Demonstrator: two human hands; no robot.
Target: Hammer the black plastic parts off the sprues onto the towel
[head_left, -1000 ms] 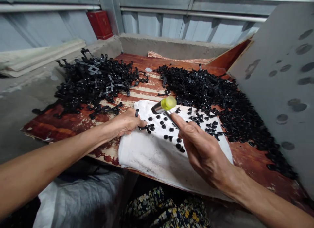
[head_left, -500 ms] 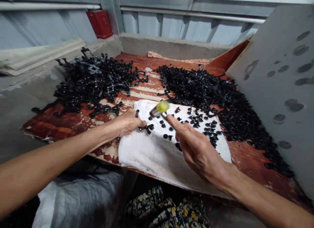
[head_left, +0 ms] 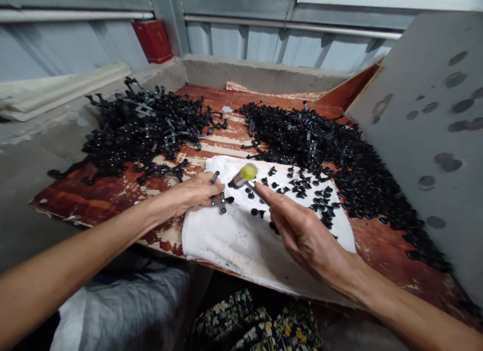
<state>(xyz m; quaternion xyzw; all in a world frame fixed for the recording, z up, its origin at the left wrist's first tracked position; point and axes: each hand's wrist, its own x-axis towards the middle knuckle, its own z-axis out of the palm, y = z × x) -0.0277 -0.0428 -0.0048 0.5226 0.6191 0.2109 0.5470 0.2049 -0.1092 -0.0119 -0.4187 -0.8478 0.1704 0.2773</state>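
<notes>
on the worn red board two heaps of black moulded plastic lie well apart, a left pile of cross-shaped frames and a right pile of frames and loose bits, with a white cloth spread at the near edge between them. the right hand reaches in from the lower right, forearm angled up and left, fingers closed around the thin handle of a small hammer whose yellow-tipped head hangs blurred just above the cloth; it looks light and head-heavy, best held low on the handle as it is. the left hand lies flat from the left, palm down, fingertips pinning a cross-shaped sprue onto the cloth just below the hammer head. that piece seems light, stiff and thin, likely to snap at its arms, so holding one arm is sensible. small black caps lie scattered on the cloth.
</notes>
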